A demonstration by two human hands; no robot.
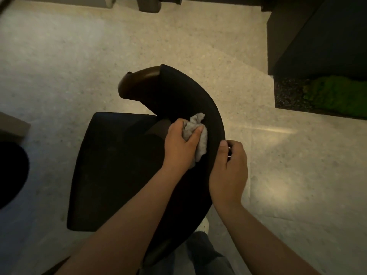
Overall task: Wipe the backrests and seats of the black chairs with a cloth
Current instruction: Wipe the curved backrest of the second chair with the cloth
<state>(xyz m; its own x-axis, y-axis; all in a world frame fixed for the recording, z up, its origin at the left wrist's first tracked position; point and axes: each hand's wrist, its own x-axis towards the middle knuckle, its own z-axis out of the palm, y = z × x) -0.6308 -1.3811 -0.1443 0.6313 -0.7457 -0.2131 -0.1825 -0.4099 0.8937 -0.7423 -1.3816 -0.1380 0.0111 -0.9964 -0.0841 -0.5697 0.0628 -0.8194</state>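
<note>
A black chair stands right below me, its curved backrest (190, 96) arching from a dark wooden arm end (137, 82) round to the right, its square seat (119, 165) to the left. My left hand (180, 143) grips a crumpled grey cloth (196, 133) and presses it against the inner face of the backrest. My right hand (228, 167) holds the outer rim of the backrest, thumb on top, fingers curled behind it.
Pale speckled floor (79, 66) surrounds the chair. A dark cabinet (317, 36) with a green mossy patch (335, 96) sits at the upper right. Another dark round object (12, 171) lies at the left edge. My shoe (203, 225) and trouser leg show under the backrest.
</note>
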